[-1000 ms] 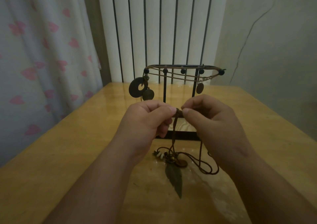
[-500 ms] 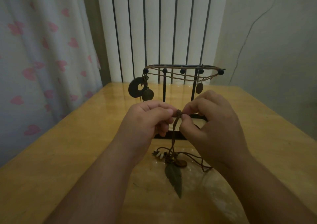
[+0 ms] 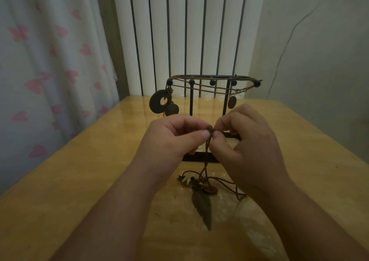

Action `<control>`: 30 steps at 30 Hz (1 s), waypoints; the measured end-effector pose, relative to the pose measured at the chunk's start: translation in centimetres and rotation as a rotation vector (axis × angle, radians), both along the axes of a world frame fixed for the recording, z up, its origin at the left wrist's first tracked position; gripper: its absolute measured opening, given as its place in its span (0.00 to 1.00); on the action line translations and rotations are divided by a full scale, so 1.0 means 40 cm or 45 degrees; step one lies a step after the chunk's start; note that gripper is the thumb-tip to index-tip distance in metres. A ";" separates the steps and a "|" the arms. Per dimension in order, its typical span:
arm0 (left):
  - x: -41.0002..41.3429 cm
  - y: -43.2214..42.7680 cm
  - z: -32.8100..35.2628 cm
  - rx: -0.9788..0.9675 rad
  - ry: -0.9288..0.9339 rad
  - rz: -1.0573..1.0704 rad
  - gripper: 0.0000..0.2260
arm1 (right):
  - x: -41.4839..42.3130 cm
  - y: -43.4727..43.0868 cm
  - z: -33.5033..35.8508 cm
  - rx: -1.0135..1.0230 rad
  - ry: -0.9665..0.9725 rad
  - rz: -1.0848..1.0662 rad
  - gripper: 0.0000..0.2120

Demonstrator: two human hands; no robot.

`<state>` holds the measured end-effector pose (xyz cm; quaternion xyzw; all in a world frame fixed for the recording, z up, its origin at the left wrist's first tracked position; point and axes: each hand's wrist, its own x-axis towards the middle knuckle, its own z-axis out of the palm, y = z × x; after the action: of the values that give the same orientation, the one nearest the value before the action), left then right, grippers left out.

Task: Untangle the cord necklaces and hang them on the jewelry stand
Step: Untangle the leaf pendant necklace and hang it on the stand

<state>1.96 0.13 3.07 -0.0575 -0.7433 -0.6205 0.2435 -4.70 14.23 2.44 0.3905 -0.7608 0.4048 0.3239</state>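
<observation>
Since a second ago the right hand [image 3: 253, 146] has rolled knuckles-up with its fingers curled tighter, and the cord loop lying on the table has drawn in toward that wrist

A glossy yellow wooden table [image 3: 79, 180] fills the lower view, with a white curtain printed with pink hearts [image 3: 50, 61] to the left and a white ribbed panel with dark vertical gaps [image 3: 179, 31] behind. At the far middle of the table stands the black metal jewelry stand [image 3: 197, 158]. Tan cords [image 3: 209, 86] are draped along its top bar, carrying a dark ring-shaped pendant [image 3: 156, 102], a round dark disc [image 3: 171, 109] and a small oval pendant [image 3: 232, 102].

The left hand [image 3: 169, 140] and the right hand meet in front of the stand, each pinching a knot of the tangled brown cord necklaces [image 3: 203, 180] between thumb and forefinger. From the knot the strands drop straight to the table just in front of the stand's base, ending in a heap with a long dark feather-shaped pendant [image 3: 202, 206], a flat brown disc [image 3: 210, 190] and small white beads [image 3: 186, 180].

Both hands cover most of the base and the lower right post. One loop disappears under the right wrist. How the strands cross inside the knot, and how many necklaces it holds, cannot be made out
</observation>
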 end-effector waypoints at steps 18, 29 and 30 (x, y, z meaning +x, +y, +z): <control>0.001 0.019 0.002 -0.132 0.042 0.184 0.06 | 0.019 0.000 0.009 -0.001 -0.233 0.063 0.04; -0.006 0.013 -0.008 -0.257 0.076 0.283 0.07 | 0.020 0.022 0.030 -0.317 -0.976 0.492 0.10; -0.007 0.012 -0.009 -0.291 0.074 0.307 0.07 | 0.023 0.020 0.030 -0.323 -0.993 0.511 0.10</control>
<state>1.67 0.63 2.71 -0.0133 -0.8031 -0.4963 0.3295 -3.78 15.03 3.66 0.3059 -0.6795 0.6663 -0.0265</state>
